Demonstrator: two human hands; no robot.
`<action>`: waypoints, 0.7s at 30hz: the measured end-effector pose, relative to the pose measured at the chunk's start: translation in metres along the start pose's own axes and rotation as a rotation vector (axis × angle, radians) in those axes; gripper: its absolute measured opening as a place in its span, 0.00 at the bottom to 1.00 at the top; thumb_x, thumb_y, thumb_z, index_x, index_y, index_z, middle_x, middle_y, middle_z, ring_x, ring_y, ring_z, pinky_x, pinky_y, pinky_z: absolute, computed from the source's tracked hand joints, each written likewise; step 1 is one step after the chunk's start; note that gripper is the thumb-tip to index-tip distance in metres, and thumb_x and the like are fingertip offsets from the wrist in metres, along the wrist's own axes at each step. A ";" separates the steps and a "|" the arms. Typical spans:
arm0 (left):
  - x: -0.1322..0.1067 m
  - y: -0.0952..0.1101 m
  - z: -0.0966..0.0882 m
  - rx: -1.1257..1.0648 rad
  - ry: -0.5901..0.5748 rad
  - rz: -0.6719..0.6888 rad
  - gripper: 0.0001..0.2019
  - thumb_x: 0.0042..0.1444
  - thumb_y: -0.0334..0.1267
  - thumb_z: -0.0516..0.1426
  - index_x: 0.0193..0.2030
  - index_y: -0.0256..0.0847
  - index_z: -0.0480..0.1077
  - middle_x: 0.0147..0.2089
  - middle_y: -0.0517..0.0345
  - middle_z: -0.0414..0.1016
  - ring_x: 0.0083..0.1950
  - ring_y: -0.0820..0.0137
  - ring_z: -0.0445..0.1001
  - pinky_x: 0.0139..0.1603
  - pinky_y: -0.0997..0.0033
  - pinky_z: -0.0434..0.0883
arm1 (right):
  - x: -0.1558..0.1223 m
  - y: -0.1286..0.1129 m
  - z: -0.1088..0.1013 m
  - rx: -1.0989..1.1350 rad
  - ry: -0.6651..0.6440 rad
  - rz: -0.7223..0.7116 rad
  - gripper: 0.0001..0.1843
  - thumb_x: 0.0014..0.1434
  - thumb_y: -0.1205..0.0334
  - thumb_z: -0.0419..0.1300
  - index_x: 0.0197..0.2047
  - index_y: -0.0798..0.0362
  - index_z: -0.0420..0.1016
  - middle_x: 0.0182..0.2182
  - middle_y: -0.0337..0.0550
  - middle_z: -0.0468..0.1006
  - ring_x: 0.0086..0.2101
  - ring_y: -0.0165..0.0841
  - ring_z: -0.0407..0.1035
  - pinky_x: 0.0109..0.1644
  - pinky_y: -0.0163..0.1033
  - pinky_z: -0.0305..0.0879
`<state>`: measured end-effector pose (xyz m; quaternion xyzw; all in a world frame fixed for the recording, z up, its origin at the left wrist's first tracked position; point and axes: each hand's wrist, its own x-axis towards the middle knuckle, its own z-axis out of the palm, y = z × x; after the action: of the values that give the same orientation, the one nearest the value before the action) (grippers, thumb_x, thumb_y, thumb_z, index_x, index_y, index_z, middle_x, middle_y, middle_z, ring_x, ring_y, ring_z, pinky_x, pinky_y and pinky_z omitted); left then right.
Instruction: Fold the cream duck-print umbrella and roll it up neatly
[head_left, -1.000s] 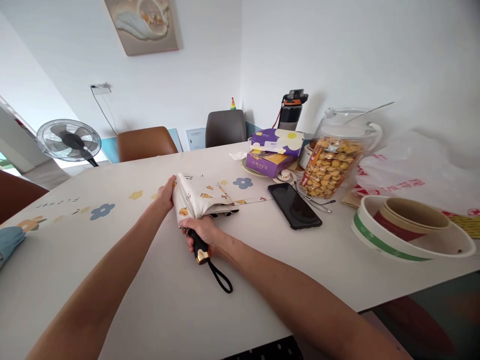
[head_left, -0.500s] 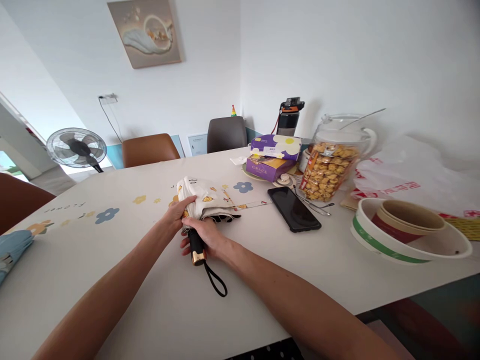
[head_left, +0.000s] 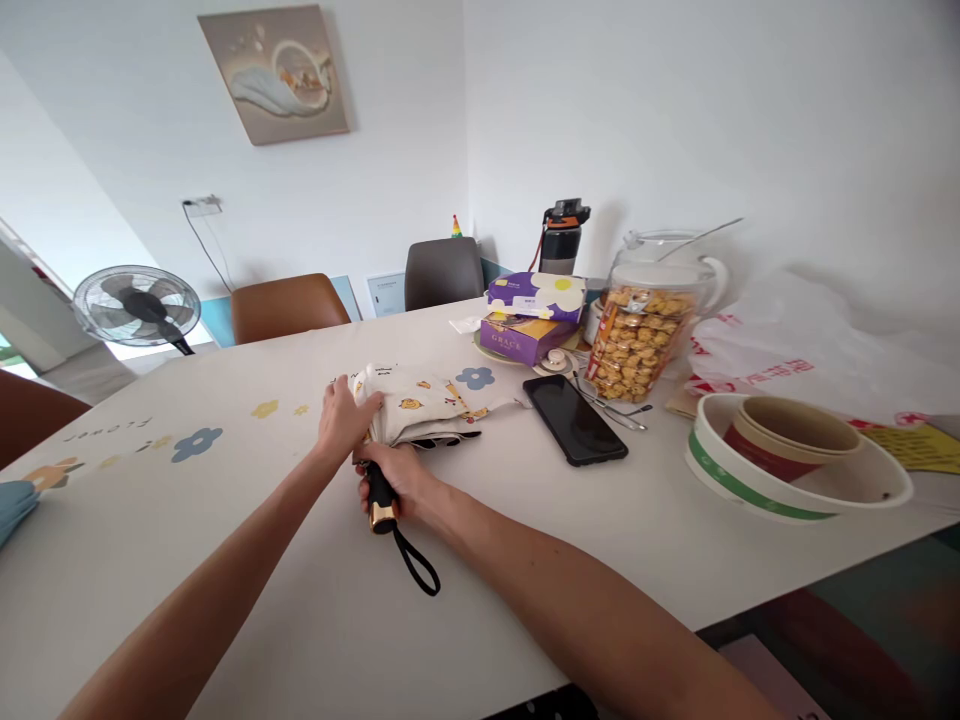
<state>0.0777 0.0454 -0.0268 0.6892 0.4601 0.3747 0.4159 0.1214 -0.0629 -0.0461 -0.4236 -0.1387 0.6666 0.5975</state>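
Observation:
A folded umbrella (head_left: 412,402) lies before me, its white canopy printed with small yellow figures and its loose fabric spreading to the right. My right hand (head_left: 399,474) is closed around the top of its black handle (head_left: 382,492), which has a gold band and a black wrist loop hanging toward me. My left hand (head_left: 346,412) clasps the left side of the canopy, thumb on top of the fabric and fingers along the outer edge. Part of the right fingers is hidden behind the handle.
To the right lie a black phone (head_left: 576,420) and eyeglasses (head_left: 619,413). Behind them stand purple packages (head_left: 525,338), a jar of snacks (head_left: 637,345) and a bottle (head_left: 562,240). A white bowl (head_left: 765,490) holds a brown bowl (head_left: 795,435), near a plastic bag (head_left: 795,340).
My left hand has shifted up and left along the canopy, its fingers now around the outer side. The right hand keeps its hold on the handle. The view has turned slightly right.

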 end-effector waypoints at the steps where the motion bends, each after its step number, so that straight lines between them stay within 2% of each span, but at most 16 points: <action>1: -0.001 0.006 0.002 0.107 0.018 0.152 0.22 0.41 0.37 0.62 0.46 0.43 0.65 0.57 0.47 0.63 0.63 0.53 0.54 0.58 0.56 0.57 | 0.000 0.000 0.000 0.011 -0.005 0.004 0.06 0.49 0.68 0.57 0.26 0.55 0.61 0.19 0.34 0.64 0.13 0.25 0.60 0.13 0.33 0.61; 2: -0.003 0.013 0.006 0.174 -0.004 0.284 0.19 0.43 0.36 0.61 0.46 0.44 0.67 0.56 0.49 0.64 0.63 0.55 0.55 0.61 0.56 0.54 | 0.000 0.000 0.000 0.021 -0.009 0.006 0.06 0.49 0.68 0.57 0.27 0.55 0.61 0.19 0.34 0.64 0.14 0.25 0.60 0.13 0.33 0.61; 4: -0.007 0.027 0.017 0.192 -0.173 0.432 0.13 0.45 0.33 0.58 0.41 0.46 0.71 0.52 0.54 0.69 0.59 0.57 0.59 0.62 0.57 0.51 | 0.000 0.000 -0.001 0.025 -0.003 0.005 0.06 0.50 0.68 0.56 0.28 0.55 0.60 0.19 0.34 0.64 0.14 0.25 0.61 0.14 0.34 0.61; 6: -0.009 0.038 0.033 0.172 -0.382 0.460 0.10 0.44 0.31 0.58 0.33 0.47 0.73 0.46 0.58 0.73 0.55 0.58 0.63 0.61 0.59 0.54 | 0.000 0.000 -0.001 0.006 0.009 -0.005 0.06 0.51 0.68 0.56 0.29 0.54 0.60 0.19 0.35 0.64 0.15 0.26 0.61 0.14 0.35 0.62; 8: -0.008 0.044 0.051 0.184 -0.533 0.479 0.09 0.42 0.29 0.57 0.29 0.48 0.74 0.42 0.58 0.76 0.52 0.58 0.65 0.58 0.60 0.57 | -0.001 0.000 -0.002 -0.016 0.013 -0.023 0.05 0.51 0.68 0.56 0.30 0.54 0.60 0.18 0.35 0.63 0.15 0.27 0.62 0.14 0.36 0.63; 12: 0.000 0.042 0.077 0.302 -0.715 0.508 0.11 0.39 0.26 0.57 0.26 0.49 0.74 0.34 0.58 0.77 0.48 0.58 0.66 0.53 0.62 0.62 | -0.002 0.000 -0.002 -0.039 0.009 -0.037 0.06 0.53 0.64 0.56 0.29 0.54 0.60 0.16 0.34 0.61 0.15 0.28 0.61 0.14 0.35 0.62; 14: 0.003 0.040 0.082 0.340 -0.724 0.484 0.11 0.37 0.26 0.58 0.23 0.49 0.74 0.31 0.56 0.75 0.48 0.58 0.66 0.52 0.63 0.62 | -0.003 -0.001 -0.001 -0.042 0.014 -0.021 0.07 0.55 0.62 0.54 0.28 0.54 0.59 0.15 0.34 0.60 0.13 0.28 0.60 0.13 0.35 0.61; 16: 0.004 0.040 0.083 0.333 -0.678 0.484 0.10 0.36 0.26 0.58 0.21 0.47 0.73 0.30 0.55 0.73 0.48 0.57 0.66 0.51 0.64 0.63 | -0.003 -0.001 -0.001 -0.050 0.022 -0.014 0.08 0.55 0.62 0.55 0.28 0.54 0.59 0.15 0.34 0.60 0.13 0.28 0.60 0.13 0.35 0.61; 18: 0.004 0.041 0.078 0.334 -0.606 0.539 0.09 0.37 0.26 0.57 0.20 0.47 0.73 0.31 0.54 0.72 0.47 0.58 0.66 0.49 0.65 0.64 | -0.002 -0.001 -0.001 -0.053 0.014 -0.027 0.08 0.53 0.64 0.58 0.29 0.54 0.60 0.16 0.34 0.62 0.14 0.28 0.61 0.14 0.36 0.63; 21: 0.002 0.047 0.061 0.361 -0.461 0.656 0.09 0.43 0.27 0.55 0.23 0.45 0.72 0.34 0.55 0.72 0.46 0.60 0.67 0.48 0.65 0.64 | -0.002 -0.001 -0.003 -0.020 -0.012 -0.039 0.07 0.51 0.68 0.58 0.30 0.56 0.61 0.19 0.35 0.64 0.15 0.27 0.62 0.15 0.37 0.66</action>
<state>0.1485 0.0225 -0.0061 0.9260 0.1702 0.2369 0.2398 0.1241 -0.0651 -0.0458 -0.4228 -0.1573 0.6559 0.6052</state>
